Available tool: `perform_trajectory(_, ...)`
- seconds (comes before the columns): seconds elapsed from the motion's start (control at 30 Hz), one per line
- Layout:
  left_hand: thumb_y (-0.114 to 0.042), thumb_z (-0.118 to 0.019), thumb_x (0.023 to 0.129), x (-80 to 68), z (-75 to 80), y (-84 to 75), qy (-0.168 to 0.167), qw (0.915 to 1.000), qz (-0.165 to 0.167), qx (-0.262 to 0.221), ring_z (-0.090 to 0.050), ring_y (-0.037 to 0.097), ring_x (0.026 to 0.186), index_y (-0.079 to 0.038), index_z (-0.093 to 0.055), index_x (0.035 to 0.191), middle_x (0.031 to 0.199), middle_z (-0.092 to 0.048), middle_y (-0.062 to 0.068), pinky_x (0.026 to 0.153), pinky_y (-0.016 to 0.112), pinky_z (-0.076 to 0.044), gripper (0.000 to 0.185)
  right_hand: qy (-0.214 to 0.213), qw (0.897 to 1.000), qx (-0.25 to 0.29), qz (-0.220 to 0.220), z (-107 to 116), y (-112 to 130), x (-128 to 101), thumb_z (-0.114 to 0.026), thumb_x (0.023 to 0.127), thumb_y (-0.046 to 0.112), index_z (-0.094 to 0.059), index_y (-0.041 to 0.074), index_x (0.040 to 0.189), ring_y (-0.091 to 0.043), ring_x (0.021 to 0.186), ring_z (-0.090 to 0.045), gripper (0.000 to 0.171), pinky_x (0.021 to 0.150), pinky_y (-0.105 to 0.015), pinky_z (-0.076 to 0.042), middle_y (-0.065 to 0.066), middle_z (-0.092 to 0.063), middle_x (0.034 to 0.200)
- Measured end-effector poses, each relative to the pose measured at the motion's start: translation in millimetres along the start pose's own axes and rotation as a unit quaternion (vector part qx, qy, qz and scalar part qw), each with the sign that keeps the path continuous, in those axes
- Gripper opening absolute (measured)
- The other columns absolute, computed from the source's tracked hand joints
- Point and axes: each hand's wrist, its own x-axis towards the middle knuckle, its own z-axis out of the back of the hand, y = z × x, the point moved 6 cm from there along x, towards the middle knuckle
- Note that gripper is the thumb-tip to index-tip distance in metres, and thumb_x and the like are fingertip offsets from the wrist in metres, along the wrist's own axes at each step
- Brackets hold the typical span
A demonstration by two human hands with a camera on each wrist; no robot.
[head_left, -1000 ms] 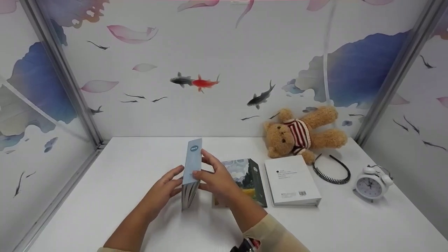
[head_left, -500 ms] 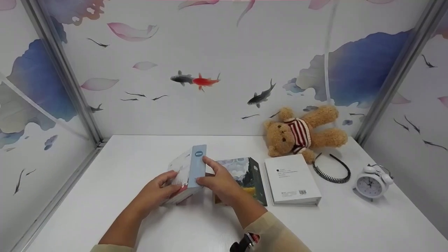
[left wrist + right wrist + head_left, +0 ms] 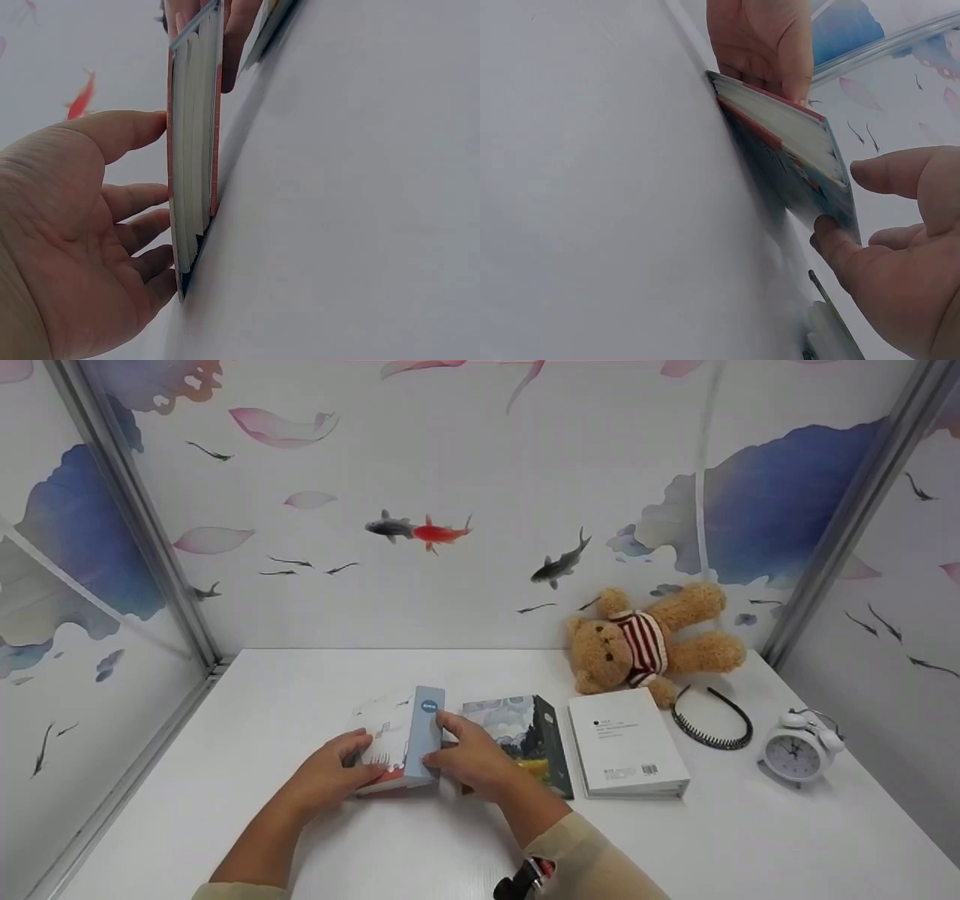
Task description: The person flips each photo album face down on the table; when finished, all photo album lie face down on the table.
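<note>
The blue-spined book [image 3: 401, 746], upright 1 second ago, now lies nearly flat on the white table [image 3: 300, 682]. The left hand [image 3: 330, 775] with fingers spread and the right hand [image 3: 469, 757] pinching the spine lower it beside the painted-cover book [image 3: 517, 739].

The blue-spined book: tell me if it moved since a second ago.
Yes. The blue-spined book tipped leftward from upright to nearly flat on the table, beside the unmoved painted-cover book.

smooth matt white bench [image 3: 262, 697] | blue-spined paperback book [image 3: 405, 742], glossy card cover, paper pages | fuzzy tan plush teddy bear [image 3: 645, 645], striped knit cloth | black plastic headband [image 3: 712, 724] | glossy white alarm clock [image 3: 799, 754]
</note>
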Motion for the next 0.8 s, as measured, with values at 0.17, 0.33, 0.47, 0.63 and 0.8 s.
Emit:
perform_trajectory(0.17,-0.049,-0.082,0.091,0.4,0.1,-2.7,-0.001,0.9999,-0.002,0.016,-0.021,0.041,0.167,-0.015,-0.054,0.159,0.175,-0.038,0.006,0.133,0.066,-0.019,0.081,-0.007,1.0,0.028,0.004,8.0,2.1,1.7,-0.076,0.099,0.018,-0.042,0.029,0.166,-0.032,0.157,-0.046,0.076,0.128,-0.057,-0.039,-0.002,-0.042,0.173)
perform_trajectory(0.33,-0.036,-0.085,0.09,0.0,0.9,-2.7,-0.009,0.9996,-0.009,0.024,-0.023,0.041,0.166,-0.011,-0.057,0.155,0.173,-0.041,0.006,0.134,0.063,-0.02,0.075,-0.015,0.999,0.031,-0.005,12.6,-0.4,4.7,-0.072,0.101,0.016,-0.044,0.025,0.165,-0.035,0.158,-0.044,0.07,0.128,-0.057,-0.04,-0.006,-0.047,0.17)
perform_trajectory(0.47,-0.031,-0.083,0.092,-1.9,2.4,-3.4,-0.017,0.9995,-0.002,0.026,-0.024,0.039,0.166,-0.013,-0.059,0.154,0.173,-0.042,0.004,0.134,0.062,-0.022,0.069,-0.016,1.0,0.023,-0.013,12.8,-0.6,5.0,-0.07,0.102,0.02,-0.045,0.026,0.164,-0.036,0.158,-0.044,0.067,0.127,-0.059,-0.04,-0.007,-0.048,0.168)
perform_trajectory(0.63,-0.036,-0.076,0.098,-6.9,2.6,-17.8,-0.035,0.999,0.003,0.029,-0.027,0.042,0.164,-0.018,-0.056,0.157,0.172,-0.043,0.008,0.131,0.065,-0.026,0.065,-0.016,1.0,0.025,0.002,15.4,6.8,2.7,-0.067,0.105,0.031,-0.044,0.027,0.165,-0.033,0.159,-0.043,0.064,0.128,-0.06,-0.038,-0.003,-0.045,0.171)
perform_trajectory(0.8,-0.049,-0.065,0.104,-8.7,4.9,-40.4,-0.064,0.9973,-0.023,0.027,-0.029,0.04,0.165,-0.024,-0.053,0.159,0.172,-0.043,0.008,0.131,0.065,-0.027,0.062,0.001,0.993,0.101,0.065,31.8,31.3,-6.8,-0.062,0.109,0.036,-0.041,0.018,0.165,-0.03,0.16,-0.042,0.063,0.129,-0.053,-0.038,-0.006,-0.042,0.173)
